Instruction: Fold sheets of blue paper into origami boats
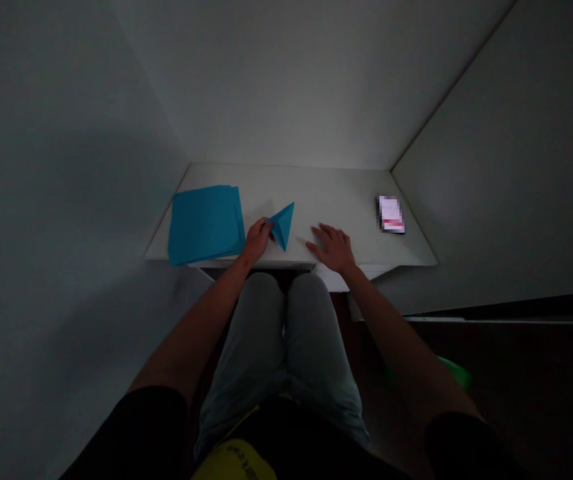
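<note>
A blue paper folded into a triangle (283, 223) lies near the front edge of a white table (326, 190). My left hand (258, 240) pinches its left corner, fingers closed on the paper. My right hand (334, 247) rests flat on the table to the right of the folded paper, fingers stretched out and holding nothing. A stack of flat blue paper sheets (205, 223) lies at the table's left end, just left of my left hand.
A phone with a lit screen (391, 214) lies at the table's right end. White walls close in the table on the left, back and right. My knees are under the front edge. The floor at the right is dark, with something green (454, 373) on it.
</note>
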A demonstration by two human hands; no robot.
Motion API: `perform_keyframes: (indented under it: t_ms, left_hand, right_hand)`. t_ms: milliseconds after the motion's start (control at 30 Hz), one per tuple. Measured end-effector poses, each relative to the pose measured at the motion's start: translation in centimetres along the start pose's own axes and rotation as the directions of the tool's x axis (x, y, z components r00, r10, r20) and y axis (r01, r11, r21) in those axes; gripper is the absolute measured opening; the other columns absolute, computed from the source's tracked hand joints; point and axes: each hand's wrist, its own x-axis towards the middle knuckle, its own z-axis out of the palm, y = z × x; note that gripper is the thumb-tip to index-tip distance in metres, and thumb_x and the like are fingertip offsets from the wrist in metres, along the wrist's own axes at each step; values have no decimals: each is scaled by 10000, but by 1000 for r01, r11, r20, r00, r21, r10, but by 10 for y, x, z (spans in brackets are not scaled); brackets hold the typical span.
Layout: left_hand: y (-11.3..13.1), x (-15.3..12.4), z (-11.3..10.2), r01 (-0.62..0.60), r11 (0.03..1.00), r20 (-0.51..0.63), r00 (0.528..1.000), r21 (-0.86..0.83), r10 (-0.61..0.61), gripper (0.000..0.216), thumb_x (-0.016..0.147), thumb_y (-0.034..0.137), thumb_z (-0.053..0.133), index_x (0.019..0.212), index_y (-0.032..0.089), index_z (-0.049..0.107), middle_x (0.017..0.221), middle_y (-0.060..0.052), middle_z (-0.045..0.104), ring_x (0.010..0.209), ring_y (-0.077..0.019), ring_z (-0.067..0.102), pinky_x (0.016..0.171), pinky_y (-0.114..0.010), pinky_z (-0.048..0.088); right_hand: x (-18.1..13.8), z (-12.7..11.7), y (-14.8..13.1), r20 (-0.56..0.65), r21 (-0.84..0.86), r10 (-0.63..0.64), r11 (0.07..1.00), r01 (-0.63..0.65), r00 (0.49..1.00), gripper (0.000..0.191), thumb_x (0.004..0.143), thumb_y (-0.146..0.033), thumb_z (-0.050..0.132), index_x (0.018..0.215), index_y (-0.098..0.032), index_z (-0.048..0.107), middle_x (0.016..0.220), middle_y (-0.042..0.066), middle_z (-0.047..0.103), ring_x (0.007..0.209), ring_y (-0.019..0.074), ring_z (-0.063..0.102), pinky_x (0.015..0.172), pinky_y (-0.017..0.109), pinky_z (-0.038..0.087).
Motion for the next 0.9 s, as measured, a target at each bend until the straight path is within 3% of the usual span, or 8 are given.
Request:
perform_keyframes:
  t_ms: [100,233,333,433,533,633,800,900]
  left_hand:
    - [-1,-1,2,-69,990,114,992,126,55,297,1063,419,567,868,221,673,815,-12,718,831,-199,675,829,-315,514]
    - [-1,0,7,-108,979,138,987,172,85,276,1048,429,595,978,207,744,930,-26,766,895,-205,690,845,-310,505]
    - [0,1,11,-124,984,156,982,130,103,285,1060,420,578,969,204,741,865,-20,749,851,-197,688,815,-301,504]
    - [2,2,13,-102,991,139,986,89,89,365,1109,438,501,941,205,726,827,-24,730,788,-178,664,798,-298,504]
    - [3,1,15,-60,996,101,993,61,53,357,1131,484,488,1134,213,721,849,-15,726,723,-156,634,748,-286,500]
    - [4,-3,18,-79,992,32,997,97,76,422,1034,427,709,1403,240,626,988,-7,742,706,-134,635,708,-272,494]
    - [8,-8,28,-208,953,123,975,221,184,306,1003,284,739,1307,255,722,1132,-33,760,748,-132,672,782,-290,541]
    - [10,-7,33,-185,951,146,978,247,152,347,1020,274,709,1366,248,716,1128,-44,787,795,-155,713,810,-304,569]
  right_hand:
    - [13,2,-8,-17,142,-66,988,68,998,544,1100,-608,525,1545,-326,662,1623,101,635,1481,348,577,1264,584,388]
    - [33,10,-17,-23,432,-80,898,82,997,378,1050,-549,616,1244,-276,792,1251,81,823,1171,292,745,1086,473,533]
    - [45,16,-22,2,582,-26,813,19,1000,341,978,-588,691,980,-254,761,988,33,821,923,238,742,915,385,561]
    - [52,19,-24,1,624,35,781,-28,999,362,945,-594,705,852,-246,672,838,6,744,811,203,664,785,330,521]
    - [54,21,-25,-19,654,78,755,-47,997,355,950,-586,669,842,-251,617,792,-7,678,788,192,606,726,308,486]
    - [52,20,-25,-17,677,84,734,-50,996,358,942,-600,654,849,-260,588,766,-19,644,756,188,577,706,306,469]
    - [48,15,-29,-7,733,44,679,-24,999,333,913,-593,688,932,-272,601,786,-29,665,736,188,605,713,315,474]
    - [47,10,-32,4,747,11,665,-10,1000,339,925,-605,673,974,-276,607,827,-20,682,736,194,622,717,326,488]
